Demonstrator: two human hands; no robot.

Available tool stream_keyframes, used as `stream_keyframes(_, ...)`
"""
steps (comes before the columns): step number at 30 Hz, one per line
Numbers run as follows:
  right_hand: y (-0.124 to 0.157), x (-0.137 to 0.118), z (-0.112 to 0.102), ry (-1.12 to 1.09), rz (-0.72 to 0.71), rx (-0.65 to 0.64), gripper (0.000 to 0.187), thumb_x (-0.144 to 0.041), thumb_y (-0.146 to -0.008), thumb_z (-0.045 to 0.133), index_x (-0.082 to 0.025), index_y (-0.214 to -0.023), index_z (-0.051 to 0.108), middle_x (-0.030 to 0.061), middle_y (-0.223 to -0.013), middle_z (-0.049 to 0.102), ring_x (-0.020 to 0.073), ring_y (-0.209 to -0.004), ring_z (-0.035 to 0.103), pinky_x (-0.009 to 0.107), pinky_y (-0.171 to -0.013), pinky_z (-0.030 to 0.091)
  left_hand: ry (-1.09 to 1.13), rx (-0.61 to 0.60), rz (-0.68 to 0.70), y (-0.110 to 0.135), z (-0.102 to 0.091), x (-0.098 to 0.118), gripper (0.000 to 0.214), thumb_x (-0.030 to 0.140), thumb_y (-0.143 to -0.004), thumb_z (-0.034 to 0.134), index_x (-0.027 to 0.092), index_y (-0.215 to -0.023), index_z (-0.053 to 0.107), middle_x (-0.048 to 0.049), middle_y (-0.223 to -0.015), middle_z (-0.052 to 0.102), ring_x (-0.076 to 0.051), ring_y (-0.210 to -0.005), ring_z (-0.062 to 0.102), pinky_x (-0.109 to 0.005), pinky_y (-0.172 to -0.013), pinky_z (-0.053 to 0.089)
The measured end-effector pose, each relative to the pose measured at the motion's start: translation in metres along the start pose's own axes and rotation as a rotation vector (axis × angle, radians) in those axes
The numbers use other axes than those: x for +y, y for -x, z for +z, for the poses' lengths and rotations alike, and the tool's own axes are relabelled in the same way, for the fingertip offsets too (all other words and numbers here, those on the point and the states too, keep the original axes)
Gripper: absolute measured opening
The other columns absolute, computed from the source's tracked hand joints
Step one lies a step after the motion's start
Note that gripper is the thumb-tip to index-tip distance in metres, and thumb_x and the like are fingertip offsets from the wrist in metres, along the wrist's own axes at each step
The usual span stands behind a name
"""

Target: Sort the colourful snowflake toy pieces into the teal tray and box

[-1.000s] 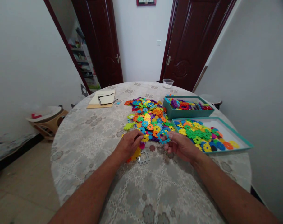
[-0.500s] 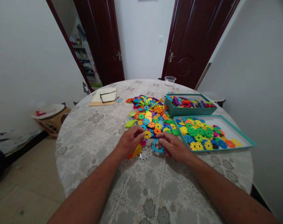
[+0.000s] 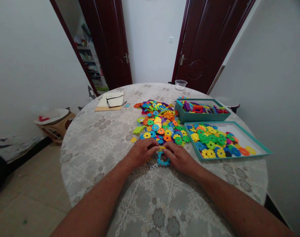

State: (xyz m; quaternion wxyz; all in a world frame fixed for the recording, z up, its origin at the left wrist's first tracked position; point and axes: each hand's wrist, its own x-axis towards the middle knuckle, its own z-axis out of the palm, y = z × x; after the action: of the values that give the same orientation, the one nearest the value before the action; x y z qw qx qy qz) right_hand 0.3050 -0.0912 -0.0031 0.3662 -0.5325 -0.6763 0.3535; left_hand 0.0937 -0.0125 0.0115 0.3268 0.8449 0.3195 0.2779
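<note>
My left hand (image 3: 142,152) and my right hand (image 3: 178,157) meet fingertip to fingertip at the near edge of a heap of coloured plastic gear-shaped discs (image 3: 159,123) on a round table (image 3: 120,184). Both hands are closed. Between the fingertips sits a small yellow disc (image 3: 161,148), and just below it a blue ring-shaped piece (image 3: 162,159) is held by my right hand. Pieces under my left palm are hidden.
Two teal trays stand at the right: a shallow one (image 3: 258,149) with several discs and a deeper box (image 3: 204,116) behind it. A pad with black glasses (image 3: 112,100) lies far left, a clear bowl (image 3: 180,84) at the back. Two dark doors stand behind.
My right hand has brought the blue ring leftward and down until it meets my left hand. The orange, yellow and white pieces near my left hand are now covered.
</note>
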Motion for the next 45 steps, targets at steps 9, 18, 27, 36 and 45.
stream_keyframes(9, -0.006, 0.005, -0.001, 0.062, -0.002, 0.085, 0.023, -0.037, -0.105, 0.048, -0.022, -0.099, 0.064, 0.001, -0.083, 0.071, 0.0177, -0.074, 0.064, 0.03, -0.072, 0.046, -0.104, 0.392, -0.124, 0.003, -0.034, -0.013, 0.019, 0.034, -0.098, 0.061, 0.019, -0.097, 0.072, 0.0005, -0.083, 0.073, -0.013, -0.072, 0.062, -0.025, -0.07, 0.047)
stream_keyframes(18, -0.003, 0.01, -0.046, 0.332, -0.093, 0.389, 0.026, -0.038, -0.102, 0.051, -0.021, -0.109, 0.069, 0.0058, -0.096, 0.074, 0.022, -0.085, 0.067, 0.034, -0.079, 0.049, -0.512, 0.005, -0.142, 0.008, -0.047, 0.011, 0.02, 0.035, -0.099, 0.058, 0.021, -0.107, 0.069, -0.0059, -0.102, 0.073, -0.02, -0.088, 0.067, -0.03, -0.078, 0.049)
stream_keyframes(27, 0.019, 0.039, -0.142, 0.656, 0.052, 0.85, 0.032, -0.032, -0.095, 0.051, -0.016, -0.112, 0.074, 0.0136, -0.105, 0.076, 0.0277, -0.097, 0.069, 0.041, -0.092, 0.052, -0.727, -0.126, -0.396, 0.06, -0.021, 0.027, 0.05, 0.049, -0.093, 0.063, 0.025, -0.138, 0.059, -0.0139, -0.138, 0.059, -0.033, -0.121, 0.058, -0.041, -0.089, 0.052)
stream_keyframes(36, 0.014, 0.032, -0.122, 0.711, -0.163, 0.769, 0.026, -0.024, -0.1, 0.048, -0.017, -0.111, 0.07, 0.0145, -0.105, 0.073, 0.0284, -0.102, 0.066, 0.044, -0.096, 0.053, -0.7, -0.156, -0.344, 0.066, -0.009, 0.025, 0.043, 0.04, -0.097, 0.06, 0.025, -0.137, 0.063, -0.0128, -0.137, 0.06, -0.031, -0.122, 0.056, -0.043, -0.103, 0.049)
stream_keyframes(45, 0.018, -0.007, -0.009, 0.697, -0.394, -0.133, 0.03, -0.033, -0.1, 0.06, -0.021, -0.127, 0.066, 0.013, -0.127, 0.065, 0.0269, -0.114, 0.062, 0.04, -0.094, 0.053, -0.773, -0.12, -0.259, 0.073, -0.004, 0.042, 0.038, 0.032, -0.1, 0.056, 0.026, -0.137, 0.062, -0.0106, -0.135, 0.066, -0.028, -0.119, 0.059, -0.041, -0.1, 0.05)
